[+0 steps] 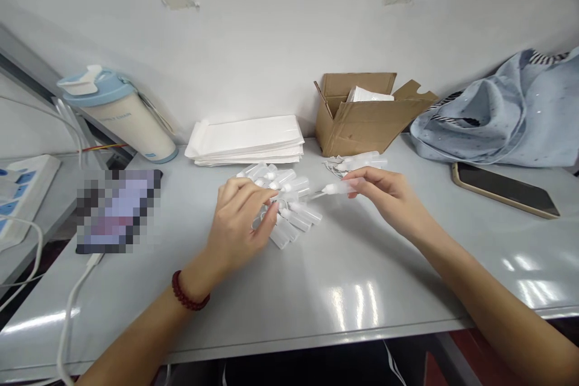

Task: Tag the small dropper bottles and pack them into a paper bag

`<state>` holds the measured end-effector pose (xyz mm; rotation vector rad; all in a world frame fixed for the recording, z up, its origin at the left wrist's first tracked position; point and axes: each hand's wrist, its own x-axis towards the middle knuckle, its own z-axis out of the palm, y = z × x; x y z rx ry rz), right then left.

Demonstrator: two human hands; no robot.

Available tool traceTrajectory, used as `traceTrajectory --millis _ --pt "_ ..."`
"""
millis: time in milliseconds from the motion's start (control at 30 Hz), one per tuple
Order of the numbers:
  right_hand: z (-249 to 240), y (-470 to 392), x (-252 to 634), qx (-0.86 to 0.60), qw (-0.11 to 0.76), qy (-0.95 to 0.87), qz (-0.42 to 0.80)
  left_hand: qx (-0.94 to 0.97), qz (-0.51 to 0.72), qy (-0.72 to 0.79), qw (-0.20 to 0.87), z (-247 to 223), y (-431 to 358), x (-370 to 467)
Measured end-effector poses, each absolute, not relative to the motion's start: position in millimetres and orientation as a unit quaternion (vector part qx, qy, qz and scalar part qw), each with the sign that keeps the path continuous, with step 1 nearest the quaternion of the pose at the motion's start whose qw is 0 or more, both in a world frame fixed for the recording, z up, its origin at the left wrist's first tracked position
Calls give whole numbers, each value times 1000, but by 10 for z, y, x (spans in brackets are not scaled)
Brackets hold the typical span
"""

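Note:
My right hand [382,193] pinches a small translucent dropper bottle [335,188] by its base, the narrow tip pointing left. Over a pile of similar small bottles [301,214] is my left hand [242,217], with a dark red bead bracelet at its wrist. Its thumb and index finger are drawn together near the bottles' tips; whatever lies between them is too small to make out. Several bottles lie in front of and behind its fingers, partly covered by them. A smaller group of bottles [364,161] with thin strings rests beyond my right hand.
Behind the pile lies a stack of white envelopes [248,136]. An open cardboard box [348,129] holds white paper. At left are a tumbler [131,120], a phone on a cable [120,211] and a power strip [22,193]. At right lie a phone [504,190] and a blue cloth bag [502,108].

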<state>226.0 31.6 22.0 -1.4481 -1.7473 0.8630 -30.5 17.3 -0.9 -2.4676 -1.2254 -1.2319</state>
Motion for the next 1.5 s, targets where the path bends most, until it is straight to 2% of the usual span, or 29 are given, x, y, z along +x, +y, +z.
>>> traceTrajectory --millis 300,667,833,1100,1500 --pt "235 223 2170 -512 374 -652 415 -865 -355 -352 -52 -63 91 -250" --pt "211 178 2107 -502 364 -654 434 -872 -350 -336 -64 -54 26 -158" --pt "215 161 2097 -498 369 -649 440 -825 -386 -376 -170 -22 2 -153" --pt "173 141 2062 -498 369 -645 447 -742 -367 -446 -340 59 -30 -143" --pt "139 148 2053 -476 379 -631 481 -710 -357 -450 -407 130 -40 -150"
